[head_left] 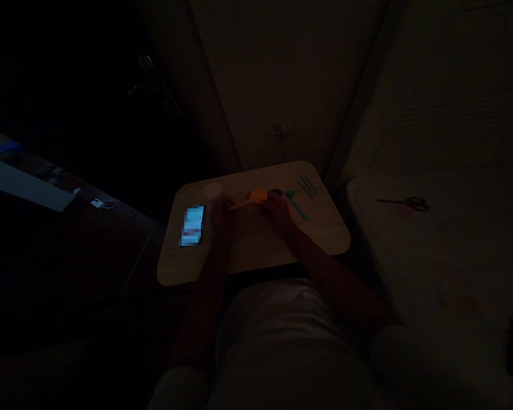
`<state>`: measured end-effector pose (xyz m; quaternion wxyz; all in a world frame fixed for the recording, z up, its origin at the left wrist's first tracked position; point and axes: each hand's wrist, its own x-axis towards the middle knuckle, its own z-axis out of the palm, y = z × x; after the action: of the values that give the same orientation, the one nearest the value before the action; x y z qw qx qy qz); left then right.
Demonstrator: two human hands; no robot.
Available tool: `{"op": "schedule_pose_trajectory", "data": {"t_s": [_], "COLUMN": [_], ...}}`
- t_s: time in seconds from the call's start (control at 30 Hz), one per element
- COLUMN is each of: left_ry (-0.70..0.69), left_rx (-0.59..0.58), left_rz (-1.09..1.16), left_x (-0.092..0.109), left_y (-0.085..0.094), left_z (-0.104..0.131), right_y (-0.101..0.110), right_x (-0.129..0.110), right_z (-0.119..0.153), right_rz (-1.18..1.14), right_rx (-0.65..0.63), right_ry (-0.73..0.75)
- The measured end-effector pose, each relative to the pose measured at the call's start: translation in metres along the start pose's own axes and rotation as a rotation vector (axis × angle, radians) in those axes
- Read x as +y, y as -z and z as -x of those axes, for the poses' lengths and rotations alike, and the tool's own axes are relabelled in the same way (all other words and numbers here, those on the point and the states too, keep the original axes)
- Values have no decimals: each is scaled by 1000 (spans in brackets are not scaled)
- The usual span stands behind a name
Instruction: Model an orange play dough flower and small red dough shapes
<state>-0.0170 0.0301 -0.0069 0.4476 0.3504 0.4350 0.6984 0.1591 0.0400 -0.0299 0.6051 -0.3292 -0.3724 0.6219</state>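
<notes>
An orange stick with a round, disc-like head (259,196) is held just above the small table, its thin handle pointing left. My right hand (277,212) is closed at the round head, fingertips against its right side. Close to the handle's end, my left hand (222,216) has its fingers bent around the tip; darkness and blur soften the grip. Partly behind the head lie a red piece (248,195) and a purple piece (276,192). To the right rests a teal tool (301,211) with a green piece (290,195) at its upper end.
A lit phone (192,226) lies on the left of the table (256,250), below a pale round item (213,190). Several thin teal sticks (308,186) lie at the far right corner. Scissors (406,203) rest on a pale surface rightward. A wall socket (279,126) holds a plug.
</notes>
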Motion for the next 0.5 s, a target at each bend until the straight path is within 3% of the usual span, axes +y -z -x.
{"op": "schedule_pose_trajectory", "data": {"t_s": [0.13,0.33,0.5], "left_ry": [40,15,-44], "left_rx": [-53,-256,-237], "left_rz": [86,-168,-311], "left_x": [2,-1,-1], "left_y": [0,-4,-3], "left_z": [1,10,12], "right_y": [2,-1,-5], "right_x": [3,-1,-7], "right_z": [-3,4,10], "right_rz": [18,150,230], "right_rx": [-22,-50,-109], "right_ry": [-23,-11,39]}}
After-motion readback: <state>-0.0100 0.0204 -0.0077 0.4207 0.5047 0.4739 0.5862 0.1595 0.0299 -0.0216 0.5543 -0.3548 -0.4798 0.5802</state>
